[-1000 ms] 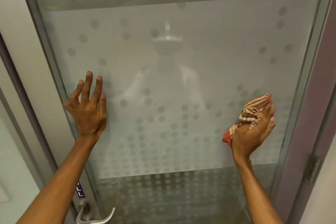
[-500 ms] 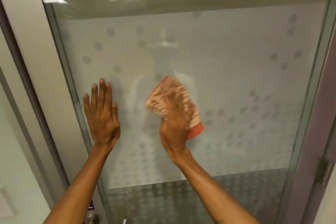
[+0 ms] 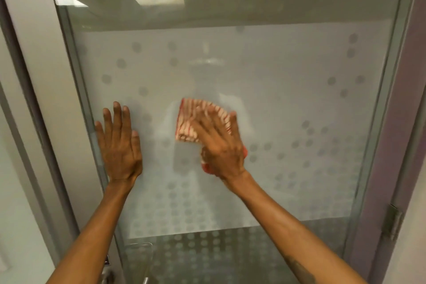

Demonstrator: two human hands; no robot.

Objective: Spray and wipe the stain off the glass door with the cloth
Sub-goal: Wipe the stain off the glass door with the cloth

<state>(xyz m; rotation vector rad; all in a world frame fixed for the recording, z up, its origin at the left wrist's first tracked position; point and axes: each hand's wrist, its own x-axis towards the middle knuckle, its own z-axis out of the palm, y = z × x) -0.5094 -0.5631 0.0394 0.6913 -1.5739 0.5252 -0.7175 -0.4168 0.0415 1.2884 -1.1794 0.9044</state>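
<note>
The frosted glass door with a dotted pattern fills the view. My right hand presses a red-and-white striped cloth flat against the glass near the middle, fingers spread over it and blurred by motion. My left hand lies open and flat on the glass by the door's left edge, fingers pointing up. No stain can be made out on the glass. No spray bottle is in view.
A grey metal door frame runs down the left side. A hinge sits on the right frame at the lower right. Part of the door handle shows at the bottom left.
My right hand swept the cloth from the door's right side to the middle. My left hand settled flat on the glass. The view shifted so the door sits further right and lower.
</note>
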